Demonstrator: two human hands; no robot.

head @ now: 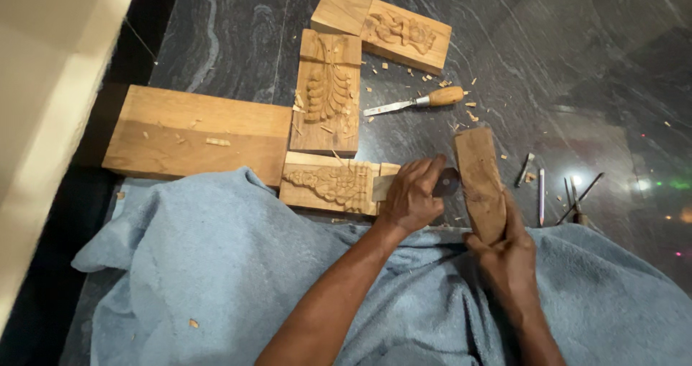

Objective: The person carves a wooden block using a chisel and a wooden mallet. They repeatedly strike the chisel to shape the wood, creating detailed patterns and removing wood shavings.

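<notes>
Our left hand (412, 195) reaches forward from a bare forearm that runs up from the lower middle, fingers curled down and knuckles up. Our right hand (507, 254) sits lower and to the right, its grip closed, thumb to the left, fingers extended upward.

plain plank (194, 131) left, on dark stone floor (548, 56) | carved panel (328, 92) upright centre | carved block (400, 33) top | wood-handled chisel (414, 103) beside panel | loose small tools (569, 193) right | blue towel (216, 265) foreground
</notes>
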